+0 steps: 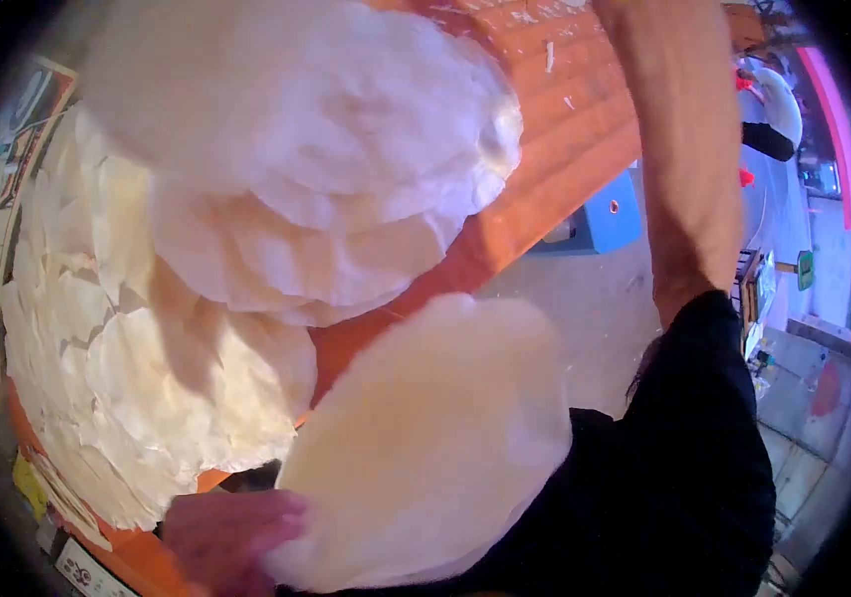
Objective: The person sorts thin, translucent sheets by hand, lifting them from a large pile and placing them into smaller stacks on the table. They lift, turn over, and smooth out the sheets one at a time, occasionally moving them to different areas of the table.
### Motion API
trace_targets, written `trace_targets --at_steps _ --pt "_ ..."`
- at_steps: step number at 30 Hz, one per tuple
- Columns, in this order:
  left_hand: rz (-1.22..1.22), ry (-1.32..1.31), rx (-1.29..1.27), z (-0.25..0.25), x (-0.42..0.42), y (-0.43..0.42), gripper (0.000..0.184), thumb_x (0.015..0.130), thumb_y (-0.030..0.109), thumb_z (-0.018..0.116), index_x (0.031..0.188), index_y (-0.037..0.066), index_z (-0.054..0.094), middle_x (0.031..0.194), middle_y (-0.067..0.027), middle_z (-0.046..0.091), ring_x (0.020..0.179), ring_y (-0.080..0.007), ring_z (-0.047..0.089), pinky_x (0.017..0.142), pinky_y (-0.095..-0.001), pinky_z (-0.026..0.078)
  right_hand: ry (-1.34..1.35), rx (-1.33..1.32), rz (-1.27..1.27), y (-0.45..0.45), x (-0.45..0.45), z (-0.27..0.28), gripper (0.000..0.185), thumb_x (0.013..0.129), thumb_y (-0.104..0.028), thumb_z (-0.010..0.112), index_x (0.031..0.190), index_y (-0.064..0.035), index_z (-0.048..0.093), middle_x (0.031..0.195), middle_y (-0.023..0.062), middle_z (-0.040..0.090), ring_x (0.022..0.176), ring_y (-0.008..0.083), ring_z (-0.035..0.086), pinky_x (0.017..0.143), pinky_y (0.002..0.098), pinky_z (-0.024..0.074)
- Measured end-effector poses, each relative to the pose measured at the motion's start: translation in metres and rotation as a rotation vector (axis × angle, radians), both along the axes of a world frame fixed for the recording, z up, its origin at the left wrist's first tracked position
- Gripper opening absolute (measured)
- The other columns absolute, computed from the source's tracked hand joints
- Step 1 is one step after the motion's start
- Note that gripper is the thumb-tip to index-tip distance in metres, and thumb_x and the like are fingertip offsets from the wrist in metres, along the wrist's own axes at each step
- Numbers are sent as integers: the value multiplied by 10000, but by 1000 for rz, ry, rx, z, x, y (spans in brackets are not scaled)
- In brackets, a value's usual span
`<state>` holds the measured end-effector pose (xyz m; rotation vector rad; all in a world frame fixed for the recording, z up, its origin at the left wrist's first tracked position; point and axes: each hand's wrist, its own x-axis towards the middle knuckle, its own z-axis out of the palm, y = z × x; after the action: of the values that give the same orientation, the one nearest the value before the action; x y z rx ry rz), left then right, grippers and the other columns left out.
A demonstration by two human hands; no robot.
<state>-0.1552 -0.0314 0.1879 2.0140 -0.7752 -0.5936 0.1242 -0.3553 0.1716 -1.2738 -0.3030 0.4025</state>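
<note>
**Pale sheet [425,448] pinched at one edge, its broad face left unsupported**

On the near side, the pale sheet is gripped at its left edge by the left hand [231,542], with the fingertips laid over the rim. It is held apart from the stacks, in front of the black clothing [644,497]. The right hand is cut off by the far edge of the view, so whether anything is grasped by it cannot be told; only the right forearm [684,149] is seen, reaching up from a black sleeve [694,348].

Since the sheet looks thin and is borne at one side only, a light, steady pinch is called for, with a little more of the rim taken in so that the load is spread. Sharp bending at the fingertips is best avoided, as a crease or tear could be started there. A slow, level carry would be suited to so wide a face.

To the left, many overlapping sheets [167,398] are heaped, with uneven rims; beyond them a rounded stack [346,209] is borne by the orange surface [575,109]. Enough clearance should be kept from both, so that no loose rim is caught. White scraps [550,57] are scattered at the far side. Farther right, a blue box [610,214] and another person [779,109] are seen.
</note>
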Motion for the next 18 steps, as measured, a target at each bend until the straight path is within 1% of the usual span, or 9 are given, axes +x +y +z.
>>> trace_targets --at_steps 4,5,6,8,9,11,13,15,18 --pt "58 128 140 27 14 60 285 761 171 659 972 -19 627 925 -154 675 817 -263 669 736 -379 542 144 -489 -165 -50 -23 -107 363 902 -370 512 1025 -33 571 877 87 639 675 162 645 487 275 505" --pt "151 111 180 33 14 71 293 768 185 659 976 -21 627 937 -153 674 831 -257 666 747 -377 539 201 -587 -200 -69 -36 -139 407 904 -412 517 1050 -37 574 891 88 641 686 164 649 481 277 497" --pt "370 -71 187 31 15 60 303 801 180 628 1022 -26 612 991 -165 650 888 -266 644 789 -371 524 265 -639 -242 -85 -54 -167 450 905 -453 521 1076 -40 576 906 89 643 698 167 652 475 279 490" --pt "857 -400 201 28 16 39 325 867 172 565 1116 -35 582 1100 -189 600 1004 -284 600 874 -358 493 359 -627 -345 -115 -92 -216 489 915 -500 501 1057 -39 580 867 94 642 683 184 651 473 293 495" --pt "923 -473 203 20 24 76 371 904 161 523 1221 -33 532 1215 -203 547 1106 -302 551 927 -375 462 437 -570 -372 -112 -109 -219 489 923 -501 481 1029 -35 584 832 100 642 671 196 650 484 305 506" --pt "1071 -610 211 28 37 77 408 933 183 501 1283 -26 518 1253 -211 536 1146 -311 536 957 -381 448 643 -421 -408 -100 -138 -213 496 939 -498 444 988 -28 593 778 113 644 664 217 651 512 331 528" --pt "1247 -762 202 44 79 21 391 914 251 540 1194 -18 589 1099 -200 618 1020 -291 605 910 -359 481 790 -254 -370 -89 -150 -206 512 938 -509 431 957 -25 594 767 132 647 673 234 652 558 353 541" --pt "1112 -927 210 32 100 2 350 901 238 554 1151 -2 604 1051 -189 627 963 -296 612 858 -370 490 834 -104 -287 -82 -155 -205 535 919 -538 438 920 -25 587 781 155 648 684 250 651 617 369 548" --pt "495 -1140 235 -42 118 -5 289 882 218 573 1087 21 626 978 -173 641 878 -303 621 781 -386 503 730 -93 -232 -68 -156 -194 578 927 -563 401 950 -21 602 797 165 657 742 272 659 679 386 544"
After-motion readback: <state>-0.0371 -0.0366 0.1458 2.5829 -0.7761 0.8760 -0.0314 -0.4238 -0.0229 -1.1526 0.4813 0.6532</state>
